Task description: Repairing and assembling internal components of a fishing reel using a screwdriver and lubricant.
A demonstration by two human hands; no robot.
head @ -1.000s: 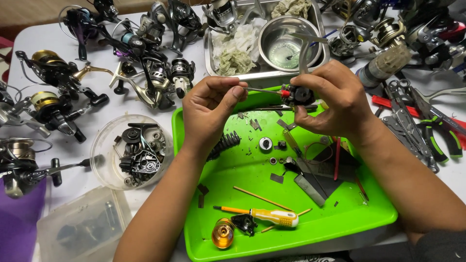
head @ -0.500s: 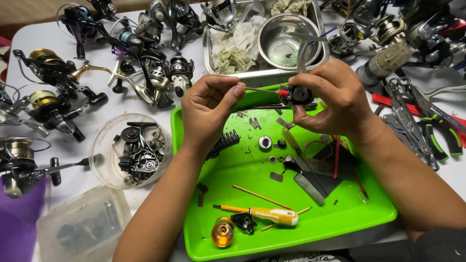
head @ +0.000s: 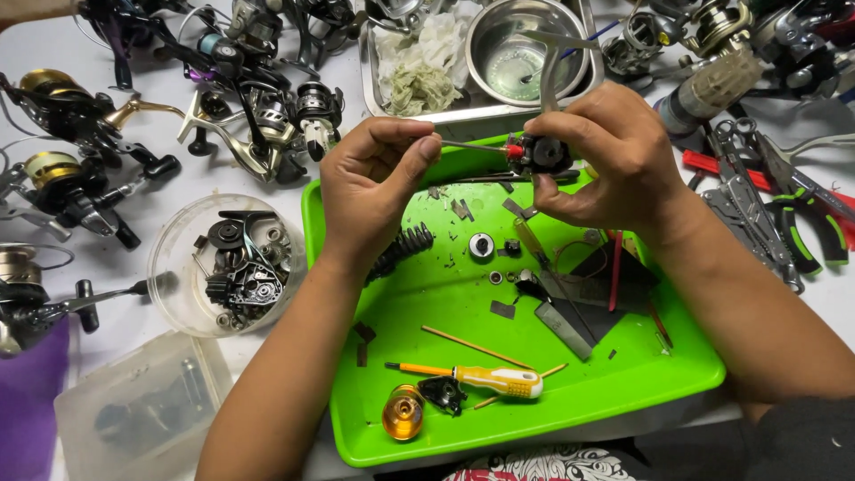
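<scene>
Above the green tray (head: 534, 428), my right hand (head: 614, 160) grips a small black reel part (head: 543, 153) with a red piece on its left side and a grey metal arm sticking up. My left hand (head: 370, 183) pinches a thin metal rod (head: 468, 145) whose tip meets the red piece. In the tray lie a black spring (head: 401, 251), small screws and washers, a yellow-and-white screwdriver (head: 485, 379), a gold spool knob (head: 403, 414), thin wooden sticks and black flat pieces.
Several fishing reels (head: 258, 107) crowd the white table at left and top. A round clear tub (head: 227, 264) holds black gears. A clear plastic box (head: 142, 419) sits front left. A steel bowl (head: 525, 49) and rag rest in a metal pan; pliers (head: 784, 214) lie right.
Both hands have stayed almost still over the tray's far edge, holding the same part and rod. Nothing in the tray has moved.
</scene>
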